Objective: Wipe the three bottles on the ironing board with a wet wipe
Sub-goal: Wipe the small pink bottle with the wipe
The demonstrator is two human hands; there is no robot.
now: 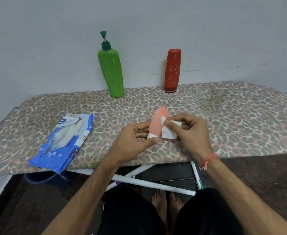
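Note:
A small pink bottle with a white cap is held above the leopard-print ironing board. My left hand grips its cap end between thumb and fingers. My right hand pinches a folded white wet wipe and presses it against the bottle's right side. A tall green pump bottle stands upright at the board's far edge against the wall. A red bottle stands upside down on its cap to the right of the green one.
An opened blue wet wipe pack lies on the board's near left, overhanging the front edge. The board's white legs cross below it. A blue tub sits under the left side. My bare feet are on the dark floor.

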